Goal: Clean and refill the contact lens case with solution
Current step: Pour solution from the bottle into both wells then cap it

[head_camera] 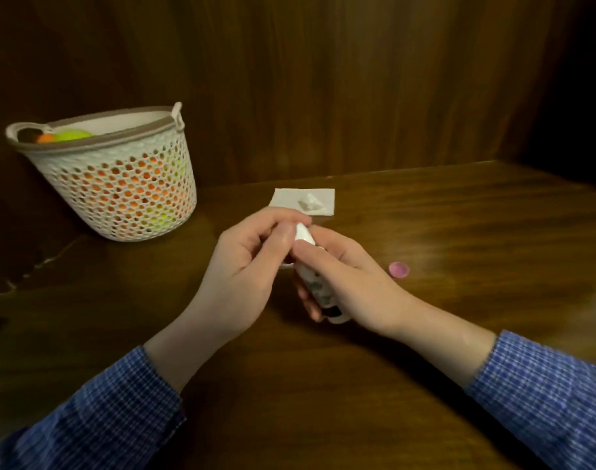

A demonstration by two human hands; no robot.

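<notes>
**Both hands on the solution bottle above the worktop**

The right hand (349,279) curls round a small white solution bottle (318,286), holding it tilted with its capped tip pointing up and away. The left hand (252,262) meets it at the top, thumb and fingers pinching the white cap (304,233). A sliver of white shows under the hands, perhaps the lens case; too hidden to tell. A pink cap (399,269) lies on the wooden worktop (459,215) to the right, apart from the hands. Behind the hands lies a flat white tissue (286,198) with a crumpled wad (310,202) on it. A white lattice basket (120,184) with orange and yellow-green things inside stands at the far left. Both sleeves are blue checked.
</notes>
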